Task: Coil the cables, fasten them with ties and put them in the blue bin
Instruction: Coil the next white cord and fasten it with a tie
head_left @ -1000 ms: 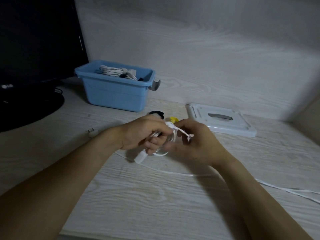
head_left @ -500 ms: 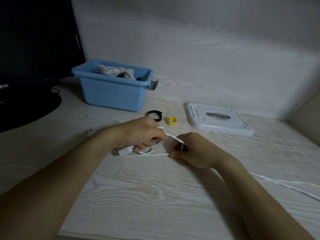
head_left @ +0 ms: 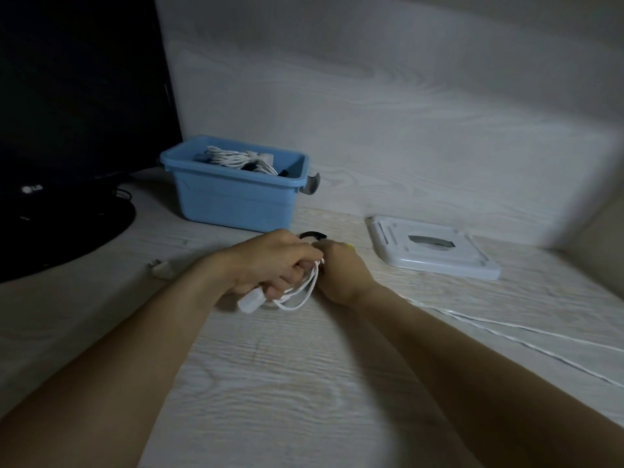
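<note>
My left hand [head_left: 277, 261] grips a few loops of a white cable [head_left: 304, 292] just above the desk; its white plug [head_left: 250, 301] sticks out below my fingers. Against those loops my right hand [head_left: 341, 271] curls round the same cable. The loose length of the cable [head_left: 506, 327] trails away to the right over the desk. The blue bin [head_left: 233, 201] stands behind my hands and holds a tied white cable bundle [head_left: 236, 159]. A black tie ring [head_left: 312, 235] lies just beyond my knuckles. A yellow tie is mostly hidden behind my right hand.
A white lid [head_left: 435, 255] lies flat at the right. A black monitor [head_left: 67, 106] and its round base [head_left: 64, 231] fill the left. A small plug end [head_left: 158, 266] lies on the desk left of my left forearm. A wall stands right behind the bin.
Both hands moved back toward the bin and came together. My right hand brought more cable up to the loops in my left hand, and now covers the yellow tie.
</note>
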The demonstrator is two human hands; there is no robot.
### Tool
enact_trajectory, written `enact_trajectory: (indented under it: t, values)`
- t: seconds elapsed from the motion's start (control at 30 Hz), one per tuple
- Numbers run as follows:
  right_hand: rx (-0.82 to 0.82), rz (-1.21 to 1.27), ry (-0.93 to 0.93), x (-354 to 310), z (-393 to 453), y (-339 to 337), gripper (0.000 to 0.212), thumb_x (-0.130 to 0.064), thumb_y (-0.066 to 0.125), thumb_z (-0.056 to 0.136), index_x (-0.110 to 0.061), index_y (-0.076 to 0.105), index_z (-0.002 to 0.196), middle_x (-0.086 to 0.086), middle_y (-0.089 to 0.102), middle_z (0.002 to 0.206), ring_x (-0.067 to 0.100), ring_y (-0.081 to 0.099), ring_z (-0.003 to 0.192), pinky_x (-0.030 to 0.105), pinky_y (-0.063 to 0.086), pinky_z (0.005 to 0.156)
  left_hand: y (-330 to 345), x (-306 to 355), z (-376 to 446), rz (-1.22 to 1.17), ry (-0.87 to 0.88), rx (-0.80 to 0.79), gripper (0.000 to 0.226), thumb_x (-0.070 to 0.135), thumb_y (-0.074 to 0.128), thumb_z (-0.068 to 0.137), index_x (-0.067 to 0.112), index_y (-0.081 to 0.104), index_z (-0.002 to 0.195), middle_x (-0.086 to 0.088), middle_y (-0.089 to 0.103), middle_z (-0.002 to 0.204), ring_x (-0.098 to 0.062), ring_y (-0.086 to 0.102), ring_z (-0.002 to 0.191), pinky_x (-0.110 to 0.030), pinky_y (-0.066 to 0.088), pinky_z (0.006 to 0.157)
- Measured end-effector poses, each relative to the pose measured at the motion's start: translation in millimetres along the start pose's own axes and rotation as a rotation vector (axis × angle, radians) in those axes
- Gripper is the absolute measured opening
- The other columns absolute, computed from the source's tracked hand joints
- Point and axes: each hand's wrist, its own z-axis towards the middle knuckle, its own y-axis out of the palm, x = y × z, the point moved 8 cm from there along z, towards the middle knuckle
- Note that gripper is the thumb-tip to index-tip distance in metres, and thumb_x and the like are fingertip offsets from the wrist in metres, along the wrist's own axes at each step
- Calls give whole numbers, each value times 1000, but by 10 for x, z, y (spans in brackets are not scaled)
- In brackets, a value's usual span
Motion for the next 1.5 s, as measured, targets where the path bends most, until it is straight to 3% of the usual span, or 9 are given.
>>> enact_trajectory:
  t: [0.17, 0.33, 0.53, 0.63, 0.87, 1.07, 1.27, 1.4, 1.5]
  values:
    - [-41, 12, -3, -193, 279, 158, 14, -17, 62, 89, -5, 67, 85, 17, 71, 93, 33, 63, 89, 27, 30, 69, -254, -111, 71, -225, 4, 14, 36, 25, 45, 100, 19, 38, 65, 2, 21, 49, -8, 16, 37, -20, 15, 41]
    - [13, 225, 50, -111, 256, -60, 20, -16, 73, 79, -14, 59, 65, 3, 61, 63, 10, 50, 63, 28, 34, 58, -344, -162, 144, -382, 56, 70, 35, 24, 42, 101, 20, 37, 66, 3, 23, 48, -8, 18, 37, -21, 20, 39]
    - [-78, 322, 1, 33, -56, -417, 21, -21, 82, 77, -31, 65, 80, -13, 67, 76, -2, 59, 63, 17, 50, 65, -235, -257, 194, -332, 29, 71, 39, 29, 39, 103, 21, 32, 66, 2, 22, 47, -10, 17, 37, -21, 20, 39]
    - [-130, 369, 68, 286, -249, -512, 15, -20, 81, 81, -17, 72, 93, -6, 70, 80, 3, 60, 61, 22, 52, 61, -154, -256, 201, -303, 24, 88, 42, 34, 37, 104, 20, 32, 64, 3, 23, 47, -10, 17, 38, -21, 22, 39]
    - [255, 683, 213, 802, -574, -627, 14, -17, 63, 96, -12, 71, 85, -3, 60, 65, -1, 50, 54, 12, 40, 56, 61, -191, 227, -557, -36, 66, 44, 39, 42, 101, 21, 34, 61, 5, 20, 46, -7, 16, 35, -19, 19, 35]
    - [328, 584, 130, 750, -620, -644, 14, -21, 67, 94, -18, 71, 82, -2, 64, 65, 7, 52, 58, 24, 44, 60, 175, 14, 360, -926, 44, 128, 46, 37, 43, 100, 22, 37, 57, 8, 22, 42, -6, 18, 32, -19, 22, 32]
    - [174, 377, 32, 581, -665, -564, 15, -23, 58, 99, -20, 72, 102, -2, 63, 64, 17, 58, 60, 34, 48, 65, 159, -41, 456, -1290, 98, 283, 46, 37, 36, 103, 23, 34, 59, 8, 24, 43, -7, 20, 32, -18, 24, 35]
    - [76, 259, -12, 457, -689, -506, 26, -22, 54, 99, -22, 68, 122, 1, 70, 76, 24, 65, 71, 37, 52, 72, -15, -25, 383, -1386, 188, 422, 51, 48, 28, 105, 20, 36, 63, 5, 30, 51, -11, 26, 39, -24, 38, 50]
    - [30, 229, -46, 290, -723, -443, 33, -24, 51, 99, -25, 62, 130, 2, 73, 90, 24, 67, 82, 39, 53, 77, -70, 64, 284, -1356, 267, 455, 39, 35, 34, 106, 17, 37, 71, 1, 35, 58, -13, 31, 47, -29, 41, 64]
